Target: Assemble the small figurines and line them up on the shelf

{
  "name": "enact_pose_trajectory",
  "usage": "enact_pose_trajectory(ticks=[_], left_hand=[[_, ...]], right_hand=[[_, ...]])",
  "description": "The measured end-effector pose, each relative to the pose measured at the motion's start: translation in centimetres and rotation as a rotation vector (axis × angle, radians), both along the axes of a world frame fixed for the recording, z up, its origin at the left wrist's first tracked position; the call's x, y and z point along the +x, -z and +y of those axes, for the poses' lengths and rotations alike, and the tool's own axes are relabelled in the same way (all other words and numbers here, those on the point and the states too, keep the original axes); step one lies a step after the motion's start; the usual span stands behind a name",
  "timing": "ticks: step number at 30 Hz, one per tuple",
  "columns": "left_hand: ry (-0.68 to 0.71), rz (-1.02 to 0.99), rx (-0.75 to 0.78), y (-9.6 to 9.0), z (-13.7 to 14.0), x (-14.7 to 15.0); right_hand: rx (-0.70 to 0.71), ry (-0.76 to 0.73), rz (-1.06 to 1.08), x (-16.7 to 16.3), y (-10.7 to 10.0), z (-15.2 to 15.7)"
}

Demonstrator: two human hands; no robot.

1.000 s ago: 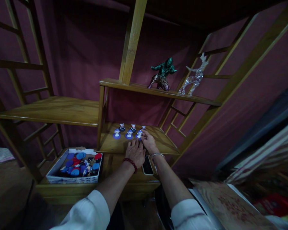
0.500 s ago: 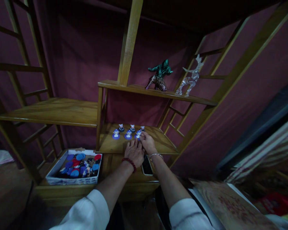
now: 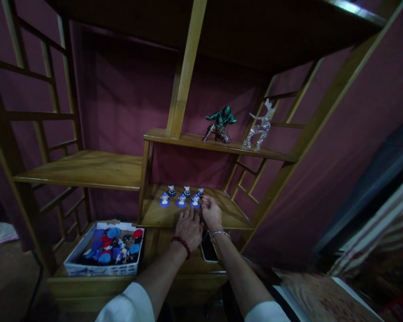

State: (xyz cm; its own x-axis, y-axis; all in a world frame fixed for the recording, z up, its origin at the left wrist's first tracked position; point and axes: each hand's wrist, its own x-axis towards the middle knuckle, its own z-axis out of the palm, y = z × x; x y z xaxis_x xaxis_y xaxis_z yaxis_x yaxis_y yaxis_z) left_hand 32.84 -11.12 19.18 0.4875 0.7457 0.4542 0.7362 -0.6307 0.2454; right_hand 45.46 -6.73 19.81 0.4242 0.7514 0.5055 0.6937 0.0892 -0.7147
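From where I stand, 6 small figurines are set on the low shelf (image 3: 161, 218) in 2 rows of 3: purple-based figurines (image 3: 181, 200) in front, dark-based figurines (image 3: 187, 192) behind. The person's right hand (image 3: 212, 214) is just beside the rightmost purple-based piece, fingers bent close together; I can't tell whether they grip anything. The left hand (image 3: 190, 227) is palm down over the shelf's front edge, fingers slightly apart, in front of that row. Below, a phone (image 3: 208, 248) lies between the forearms, and a box (image 3: 102, 270) of coloured discs (image 3: 107, 241) sits left.
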Motion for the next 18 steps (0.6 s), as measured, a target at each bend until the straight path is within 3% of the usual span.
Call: enact_pose_trajectory(ticks=[3,8,14,18], left_hand=[[0.017,-0.002,-0.002,-0.1,-0.2,-0.4],[0.029,-0.015,-0.004,-0.4,-0.7,-1.4],[0.04,-0.013,-0.005,-0.6,-1.0,-2.8],[0.022,-0.043,0.002,-0.5,-0.8,-3.7]], right_hand=[[0.067,0.059,0.034,-0.3,-0.2,-0.7],[0.108,-0.022,0.03,-1.3,0.1,-1.6],[0.009,-0.13,0.035,-2.8,0.4,-2.3],[-0.069,-0.124,-0.157,-3.2,0.2,-2.7]])
